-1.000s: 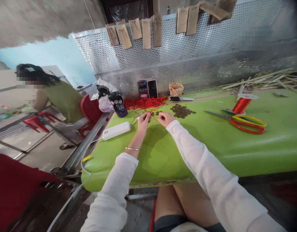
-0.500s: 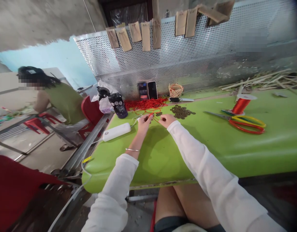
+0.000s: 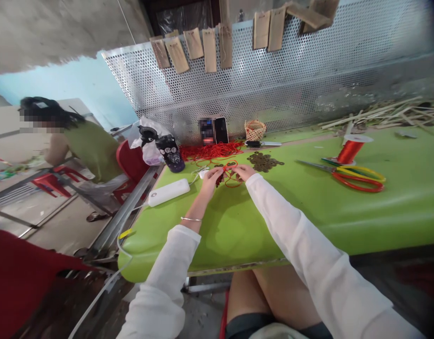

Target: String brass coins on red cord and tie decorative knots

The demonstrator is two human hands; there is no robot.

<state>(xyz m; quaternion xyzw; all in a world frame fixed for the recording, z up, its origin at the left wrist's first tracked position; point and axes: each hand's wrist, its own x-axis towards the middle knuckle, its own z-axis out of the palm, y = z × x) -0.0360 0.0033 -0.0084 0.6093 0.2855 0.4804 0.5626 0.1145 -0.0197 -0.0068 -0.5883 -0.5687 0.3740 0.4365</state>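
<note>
Fingers pinched, my left hand (image 3: 214, 178) holds a red cord (image 3: 231, 165) just above the green table (image 3: 266, 226). Dark round coins hang or lie under its fingertips; I cannot tell whether they are tied on. My right hand (image 3: 244, 172) pinches the same cord a little to the right, and a loop stands up between the hands while another hangs below. Behind them lies a heap of red cords (image 3: 217, 151). Close to the right hand is a pile of dark holed coins (image 3: 263, 161).
Left are a white power strip (image 3: 169, 192) and a dark bottle (image 3: 171, 153). Phones (image 3: 221, 130), a small woven basket (image 3: 255, 129) and a hairbrush (image 3: 261, 144) stand behind. Right lie scissors (image 3: 358, 179) and a red thread spool (image 3: 351, 150). A person (image 3: 79, 136) sits far left.
The cord between my hands has gone from stretched strands to open loops. Dark coins now show below my left fingers. The view has shifted slightly.
</note>
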